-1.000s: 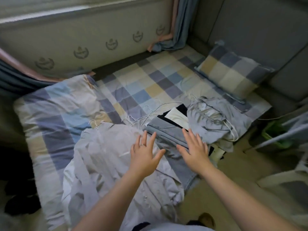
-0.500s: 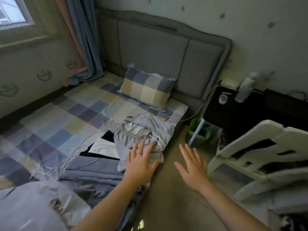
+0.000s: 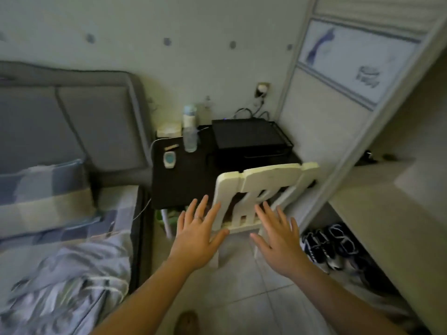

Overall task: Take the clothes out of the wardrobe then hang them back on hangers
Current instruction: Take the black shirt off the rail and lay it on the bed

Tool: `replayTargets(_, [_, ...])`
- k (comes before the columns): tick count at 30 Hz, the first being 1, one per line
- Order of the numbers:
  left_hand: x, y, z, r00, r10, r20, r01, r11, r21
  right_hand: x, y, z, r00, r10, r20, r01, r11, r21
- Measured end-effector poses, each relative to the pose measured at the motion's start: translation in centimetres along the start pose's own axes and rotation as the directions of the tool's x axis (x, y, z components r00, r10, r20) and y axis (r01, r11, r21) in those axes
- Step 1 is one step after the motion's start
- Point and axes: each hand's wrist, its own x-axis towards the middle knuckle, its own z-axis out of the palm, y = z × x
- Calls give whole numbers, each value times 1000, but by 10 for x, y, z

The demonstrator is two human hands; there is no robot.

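Note:
My left hand point(image 3: 196, 234) and my right hand point(image 3: 278, 238) are stretched out in front of me over the tiled floor, fingers spread, holding nothing. A pale grey garment point(image 3: 72, 274) with a wire hanger on it lies on the bed at the lower left, away from both hands. The open wardrobe point(image 3: 391, 189) stands at the right, with a sliding door point(image 3: 338, 93) and a bare shelf. No clothes show inside it.
A cream plastic chair point(image 3: 263, 187) stands just beyond my hands. Behind it is a black nightstand point(image 3: 183, 175) with a bottle, a remote and a black box. Shoes point(image 3: 331, 243) lie on the wardrobe floor. A checked pillow point(image 3: 43, 187) leans on the grey headboard.
My view has swung right from the bed and its clothes toward the nightstand, chair and wardrobe. Both hands stayed spread and empty, moving off the clothes to hover above the floor.

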Motion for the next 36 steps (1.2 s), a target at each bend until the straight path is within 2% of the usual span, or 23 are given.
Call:
replayTargets(3, [78,35,2,971,238,37,-239,971,22,19,39,-24,982,166,-91,-167,986,-6])
replayTargets(6, [149,77,-2,875,478,79,-480,877,16,25,72,-58,921,339,-191,-342,940,20])
replayTargets(10, [228,150,-20,661,749,39,-750,662,-3,17,109,-108,788,509,-347,-523,850,60])
replayTargets(14, [283,246,-40,445,895,-38,-895,443,-53,0,134,-169,624,617,-479,-682,729,50])
replayTargets(16, [300,299,-54,356,929,-104,-934,348,-81,-12,141,-209,540,626,-563,-744,668,29])
replayTargets(20, [316,405,-86,236,950,-204,-969,214,-124,-39,150,-292,425,586,-690,-815,579,-10])
replayTargets(24, [315,498,-119,118,942,-314,-991,94,-90,-67,159,-372,362,492,-792,-861,503,-81])
replayTargets(26, [313,540,-133,72,935,-347,-996,51,-69,-79,164,-408,354,442,-825,-867,485,-112])
replayTargets(29, [310,602,-148,38,920,-391,-996,4,-87,-100,176,-463,329,396,-857,-884,447,-132])
replayTargets(32, [305,663,-162,6,909,-416,-997,-25,-69,-120,194,-516,339,339,-877,-889,420,-181])
replayTargets(36, [302,731,-177,38,900,-433,-994,-12,-112,-136,217,-579,320,294,-901,-899,395,-190])
